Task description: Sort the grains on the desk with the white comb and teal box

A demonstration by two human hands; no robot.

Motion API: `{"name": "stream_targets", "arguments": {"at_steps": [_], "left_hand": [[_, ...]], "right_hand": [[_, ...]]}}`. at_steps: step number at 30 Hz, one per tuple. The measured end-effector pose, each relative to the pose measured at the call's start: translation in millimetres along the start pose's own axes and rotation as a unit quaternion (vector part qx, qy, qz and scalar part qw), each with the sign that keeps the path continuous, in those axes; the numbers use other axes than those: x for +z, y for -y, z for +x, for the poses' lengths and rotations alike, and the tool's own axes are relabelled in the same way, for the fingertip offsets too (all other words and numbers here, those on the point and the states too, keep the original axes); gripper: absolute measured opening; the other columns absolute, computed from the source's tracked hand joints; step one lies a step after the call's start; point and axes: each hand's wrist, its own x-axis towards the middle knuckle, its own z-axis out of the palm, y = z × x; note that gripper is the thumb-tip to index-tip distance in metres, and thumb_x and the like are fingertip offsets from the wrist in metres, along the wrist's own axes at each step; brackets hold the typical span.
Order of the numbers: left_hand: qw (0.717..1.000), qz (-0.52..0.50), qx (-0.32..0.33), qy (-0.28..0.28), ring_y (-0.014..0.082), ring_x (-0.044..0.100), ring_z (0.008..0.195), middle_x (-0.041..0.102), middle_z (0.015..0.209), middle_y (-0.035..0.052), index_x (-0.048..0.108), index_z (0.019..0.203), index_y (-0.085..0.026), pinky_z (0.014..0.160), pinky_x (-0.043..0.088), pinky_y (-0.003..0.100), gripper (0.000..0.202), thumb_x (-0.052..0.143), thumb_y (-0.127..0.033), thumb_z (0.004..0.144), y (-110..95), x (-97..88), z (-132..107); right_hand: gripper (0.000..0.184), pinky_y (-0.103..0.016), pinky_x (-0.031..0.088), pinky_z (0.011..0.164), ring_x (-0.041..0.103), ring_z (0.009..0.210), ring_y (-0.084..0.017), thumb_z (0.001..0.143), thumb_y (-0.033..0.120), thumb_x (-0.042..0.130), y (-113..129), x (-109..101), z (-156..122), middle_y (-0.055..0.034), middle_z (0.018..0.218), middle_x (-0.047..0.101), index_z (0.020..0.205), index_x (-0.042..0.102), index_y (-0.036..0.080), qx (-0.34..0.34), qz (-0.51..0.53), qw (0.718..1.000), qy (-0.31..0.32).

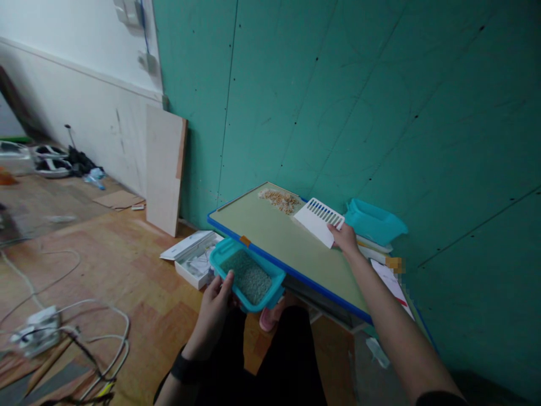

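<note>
My left hand (pixel 217 299) grips the near rim of a teal plastic tub (pixel 217 254), thumb over the edge. Grey granules (pixel 249 276) cover the inside of the tub, which is held at the table's front edge, above my legs. In my right hand (pixel 344 237) is a white slotted scoop (pixel 315 223), its slots towards the wall, held over or on the tabletop; whether it touches is unclear. Just left of the scoop, a patch of yellowish and pale grains (pixel 279 200) lies spread on the pale green table (pixel 262 231).
Against the wall at the table's right stands another teal tub (pixel 374 221), near white papers (pixel 391 285). An opened white box (pixel 192 279) sits on the floor left of the table. A board (pixel 164 169) leans on the wall; cables and a power strip (pixel 40 332) lie at lower left.
</note>
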Motion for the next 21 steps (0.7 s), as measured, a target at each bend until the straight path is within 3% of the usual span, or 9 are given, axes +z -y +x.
{"name": "stream_targets", "arguments": {"at_steps": [6,13,21], "left_hand": [[1.0,0.006,0.001,-0.003,0.0123,0.055,0.041,0.058,0.05,-0.006,0.055,0.078,-0.022,0.043,0.045,0.023,0.052,0.081,-0.067,0.073,2.5,-2.1,2.0],[1.0,0.011,-0.001,0.001,0.0118,0.054,0.04,0.056,0.049,-0.0071,0.054,0.079,-0.022,0.042,0.044,0.022,0.051,0.079,-0.067,0.075,0.4,1.4,2.4],[1.0,0.025,-0.008,0.005,0.0116,0.055,0.043,0.055,0.052,-0.0082,0.054,0.081,-0.022,0.044,0.046,0.023,0.053,0.081,-0.067,0.072,-4.6,4.1,1.0]], "right_hand": [[0.029,-0.035,0.059,0.066,0.073,0.079,-0.026,0.076,0.037,0.073,11.9,11.9,3.2,-0.0064,0.074,0.075,0.097,0.076,0.017,0.027,0.101,0.994,0.04],[0.022,-0.029,0.054,0.047,0.065,0.057,-0.019,0.069,0.031,0.08,19.8,25.8,1.7,-0.001,0.063,0.069,0.081,0.069,0.017,0.121,0.209,0.966,0.094],[0.021,-0.027,0.052,0.042,0.064,0.052,-0.017,0.073,0.03,0.08,47.9,43.8,-14.1,-0.0001,0.062,0.068,0.081,0.067,0.016,0.132,0.258,0.941,0.175]]}}
